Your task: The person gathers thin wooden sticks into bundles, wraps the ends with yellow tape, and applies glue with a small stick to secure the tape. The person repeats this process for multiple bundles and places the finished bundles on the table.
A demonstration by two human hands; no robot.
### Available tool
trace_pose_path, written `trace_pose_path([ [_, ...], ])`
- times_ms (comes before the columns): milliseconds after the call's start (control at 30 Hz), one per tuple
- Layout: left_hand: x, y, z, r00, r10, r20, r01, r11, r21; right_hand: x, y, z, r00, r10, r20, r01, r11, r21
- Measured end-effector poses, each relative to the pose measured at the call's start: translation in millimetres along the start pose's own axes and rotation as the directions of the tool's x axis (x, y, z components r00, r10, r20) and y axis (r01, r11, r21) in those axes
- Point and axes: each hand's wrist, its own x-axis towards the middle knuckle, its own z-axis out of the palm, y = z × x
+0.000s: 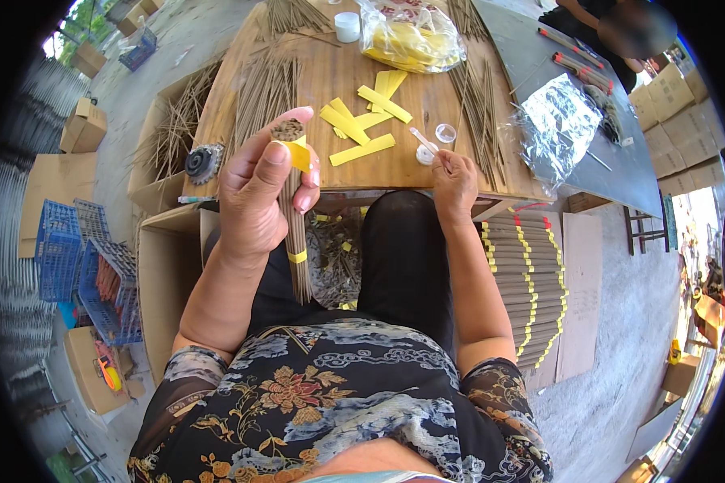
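Observation:
My left hand (pixel 254 189) is closed around an upright bundle of thin brown incense sticks (pixel 296 229). A yellow paper strip (pixel 300 154) wraps the bundle near its top, its end pressed under my thumb and fingers. Lower down, a second yellow band (pixel 297 258) circles the same sticks. In my right hand (pixel 457 185) a small pale flat spatula (pixel 421 139) is pinched, slanting over a little white pot (pixel 425 155) at the table's front edge. Loose yellow paper strips (pixel 362 150) lie between the hands, and a round clear lid (pixel 445 133) rests beside the pot.
Loose incense sticks (pixel 267 97) cover the left of the wooden table (pixel 379 177). A plastic bag of yellow strips (pixel 411 44) sits at the back. Banded bundles (pixel 524 282) are stacked at right. An open cardboard box (pixel 169 282) stands at left. Another person (pixel 584 16) is at far right.

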Motion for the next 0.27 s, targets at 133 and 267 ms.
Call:
trace_pose_path([
  [133,0,-3,3,1.000,0.021,-0.009,-0.021,1.000,0.019,2,-5,-3,0.992,-0.124,-0.013,0.121,0.984,-0.132],
  [267,-5,0,3,0.999,0.027,-0.018,-0.026,0.999,0.030,-2,-48,-24,0.976,-0.196,-0.098,0.197,0.980,-0.003],
])
